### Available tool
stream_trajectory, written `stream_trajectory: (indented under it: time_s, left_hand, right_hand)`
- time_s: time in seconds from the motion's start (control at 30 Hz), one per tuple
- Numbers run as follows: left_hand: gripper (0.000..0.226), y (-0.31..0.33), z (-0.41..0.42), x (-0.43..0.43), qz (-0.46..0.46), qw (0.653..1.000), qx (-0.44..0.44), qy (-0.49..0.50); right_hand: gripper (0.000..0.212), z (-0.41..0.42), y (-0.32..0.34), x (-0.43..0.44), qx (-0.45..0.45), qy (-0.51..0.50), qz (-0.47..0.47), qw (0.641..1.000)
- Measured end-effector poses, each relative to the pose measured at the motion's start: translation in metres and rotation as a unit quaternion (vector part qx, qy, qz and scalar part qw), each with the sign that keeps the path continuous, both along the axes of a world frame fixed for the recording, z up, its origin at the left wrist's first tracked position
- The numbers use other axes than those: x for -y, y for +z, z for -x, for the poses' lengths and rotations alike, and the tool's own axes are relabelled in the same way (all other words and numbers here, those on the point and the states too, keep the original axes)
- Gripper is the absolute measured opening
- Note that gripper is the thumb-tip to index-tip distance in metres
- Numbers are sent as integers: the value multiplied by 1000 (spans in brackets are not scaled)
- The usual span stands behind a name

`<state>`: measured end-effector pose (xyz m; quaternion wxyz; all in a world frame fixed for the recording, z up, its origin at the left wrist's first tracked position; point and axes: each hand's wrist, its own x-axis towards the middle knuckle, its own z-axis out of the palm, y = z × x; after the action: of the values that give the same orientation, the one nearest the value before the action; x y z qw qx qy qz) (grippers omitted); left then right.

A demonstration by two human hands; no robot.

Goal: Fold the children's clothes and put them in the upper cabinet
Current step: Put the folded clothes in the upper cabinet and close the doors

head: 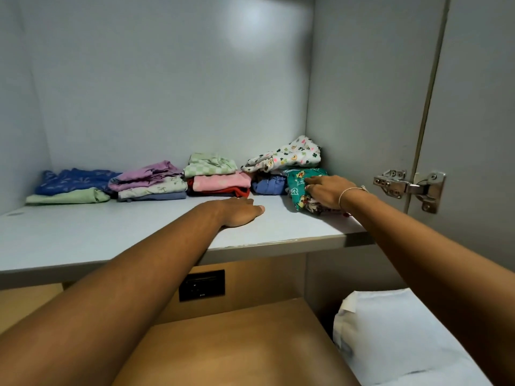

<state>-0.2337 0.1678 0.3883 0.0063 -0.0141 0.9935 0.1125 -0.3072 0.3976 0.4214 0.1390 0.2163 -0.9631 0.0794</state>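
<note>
pressing green bundle (299, 188) at shelf's (111, 232) 3 o'clock, right hand (324, 192) flat on it; left hand (241, 211) spread on shelf; shove could topple clover-print pile (284, 157) behind.

No sleeves are being worn: both forearms are being shown bare up to the frame's lower edge. A thin pale bracelet (351, 191) is being worn around the right wrist, just behind the right hand (326, 190). Nothing is being worn on the left hand (242, 211).

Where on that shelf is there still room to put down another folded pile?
The front of the shelf is bare, left of the left hand, before the blue-and-green pile. The back row is crowded; the right hand presses the green printed garment into the right corner.
</note>
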Motion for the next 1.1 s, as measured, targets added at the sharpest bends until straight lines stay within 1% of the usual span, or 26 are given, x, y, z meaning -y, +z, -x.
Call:
stream_trajectory:
  time_s: [0.2,0.27,0.33,0.37,0.4,0.43,0.5,0.53,0.6,0.73,0.83,0.9,1.0,1.1]
  left_hand:
    - [70,-2,1,1,-18,1000,-8,9]
    - [69,-2,-1,0,-16,1000,-12,13]
    - [66,0,-6,-1,-9,999,-49,18]
    - [62,2,-11,-1,16,995,-100,17]
    - [58,4,-16,-1,52,984,-170,16]
    - [55,8,-21,1,83,966,-244,20]
    - [56,18,-35,6,99,929,-352,60]
    - [58,22,-45,9,102,911,-390,89]
    - [61,30,-72,16,112,877,-443,145]
    - [65,41,-144,29,109,828,-501,227]
    - [68,50,-223,33,102,784,-538,293]
    - [68,54,-287,31,103,746,-564,337]
    - [67,49,-381,24,108,677,-605,405]
    - [65,38,-471,9,141,613,-635,448]
  right_hand:
    - [49,8,-4,3,-14,-19,-17,1000]
    - [49,9,-7,1,-12,-14,-3,1000]
    - [56,6,-6,-2,1,-2,67,998]
    - [61,3,-6,-4,0,3,120,993]
    - [64,0,-4,-5,-15,12,177,984]
    - [65,-5,0,-4,-42,27,230,972]
    - [61,-17,10,1,-104,73,305,944]
    - [59,-26,16,6,-137,102,317,933]
    - [57,-47,29,16,-202,157,295,921]
    - [55,-80,59,40,-312,260,208,890]
    - [57,-112,86,71,-368,333,155,854]
    - [59,-146,105,97,-402,385,134,820]
    - [61,-211,124,137,-433,447,133,772]
    - [63,-290,137,171,-450,513,124,720]
